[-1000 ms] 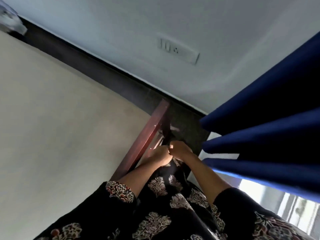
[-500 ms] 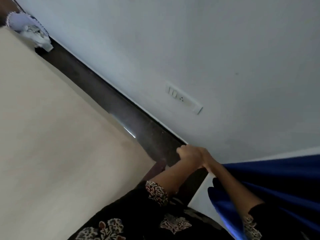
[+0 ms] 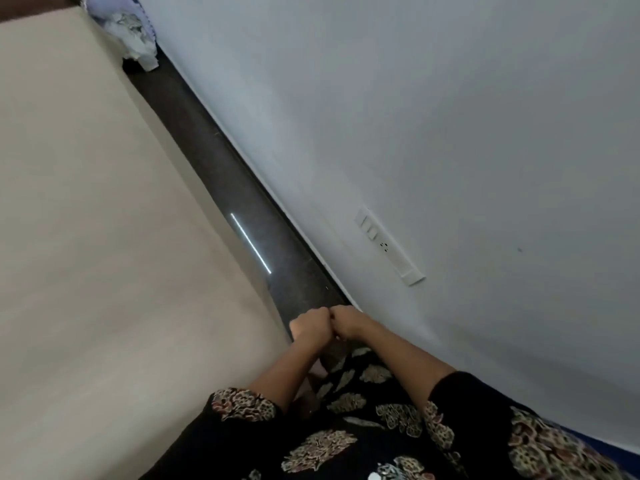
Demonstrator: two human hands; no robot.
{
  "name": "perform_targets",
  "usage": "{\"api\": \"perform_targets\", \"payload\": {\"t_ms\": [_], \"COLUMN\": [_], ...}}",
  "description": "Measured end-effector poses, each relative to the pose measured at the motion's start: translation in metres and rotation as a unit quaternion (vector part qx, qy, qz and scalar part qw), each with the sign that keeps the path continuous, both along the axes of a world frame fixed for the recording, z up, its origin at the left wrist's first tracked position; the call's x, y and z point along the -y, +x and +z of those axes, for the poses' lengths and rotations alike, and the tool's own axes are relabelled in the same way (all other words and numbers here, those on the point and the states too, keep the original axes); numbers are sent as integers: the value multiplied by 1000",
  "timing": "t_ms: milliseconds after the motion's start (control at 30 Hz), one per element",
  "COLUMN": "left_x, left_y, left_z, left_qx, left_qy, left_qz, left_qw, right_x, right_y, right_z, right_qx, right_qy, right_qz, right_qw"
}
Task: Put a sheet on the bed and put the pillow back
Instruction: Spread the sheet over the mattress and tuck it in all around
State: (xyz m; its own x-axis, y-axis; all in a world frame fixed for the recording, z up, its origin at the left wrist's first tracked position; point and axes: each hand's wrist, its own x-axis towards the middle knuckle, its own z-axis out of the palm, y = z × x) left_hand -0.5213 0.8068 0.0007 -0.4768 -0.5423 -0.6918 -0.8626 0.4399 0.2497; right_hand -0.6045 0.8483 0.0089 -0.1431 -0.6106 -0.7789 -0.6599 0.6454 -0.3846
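Head view: both forearms reach forward from floral sleeves [image 3: 242, 405]; the left hand [image 3: 310, 326] and right hand [image 3: 349, 323] meet knuckle to knuckle, fingers curled tight; whether they grip anything is hidden; the bare bed [image 3: 104, 237] lies just left of the fingers, a crumpled pale cloth [image 3: 130, 32] far beyond them, a wall socket [image 3: 388, 245] to their right.

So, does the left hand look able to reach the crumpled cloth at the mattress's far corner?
Probably not: the cloth lies far up the mattress, while the left hand is fisted against the right hand.
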Motion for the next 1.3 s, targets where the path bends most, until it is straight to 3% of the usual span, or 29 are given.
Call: {"api": "perform_targets", "payload": {"t_ms": [233,333,533,900,1067,1167,1300], "left_x": [29,40,42,8,16,19,19], "left_y": [10,7,4,27,39,49,52], "left_z": [-13,-15,-6,2,8,5,-4], "left_qx": [23,57,45,-2,-33,-17,24], "left_qy": [4,29,30,85,24,15,75], "left_qz": [132,214,338,528,608,624,637], "left_qw": [991,975,940,845,793,781,767], "right_x": [58,82,120,124,136,133,133], "right_y": [-1,-4,-5,27,62,75,86], "right_z": [-18,-25,-25,-25,-18,-26,-40], "right_qx": [-21,-16,7,29,-18,-50,-86], "right_qy": [19,22,12,32,-39,-65,-10], "right_qz": [175,250,364,573,596,617,698], "right_qw": [984,968,931,819,802,783,711]}}
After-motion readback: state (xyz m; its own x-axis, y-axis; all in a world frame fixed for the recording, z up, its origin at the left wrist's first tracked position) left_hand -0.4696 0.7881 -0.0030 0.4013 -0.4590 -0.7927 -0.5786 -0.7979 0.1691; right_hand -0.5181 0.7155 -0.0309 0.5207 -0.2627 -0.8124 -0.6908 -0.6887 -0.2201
